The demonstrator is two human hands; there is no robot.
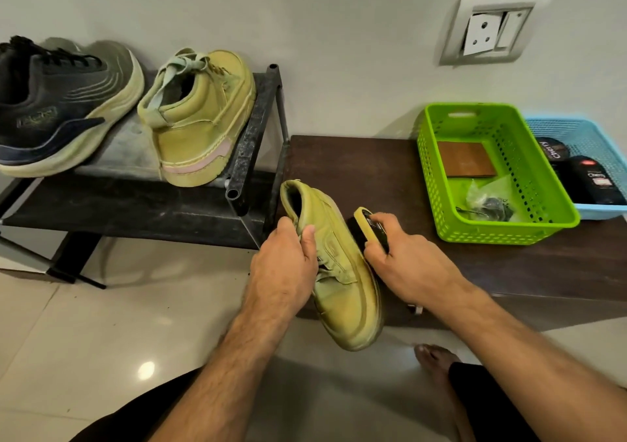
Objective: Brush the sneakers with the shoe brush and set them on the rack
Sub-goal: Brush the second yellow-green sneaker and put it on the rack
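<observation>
On the rack [252, 129] sit a dark sneaker [57, 109] and an olive sneaker [200, 119]; my left hand [285, 265] curls its fingers round the second olive sneaker [342, 282], held over the tabletop [356, 170] edge; my right hand [403, 258] grips the shoe brush [368, 226] against its side; a green basket [536, 183] stands rightward.
</observation>
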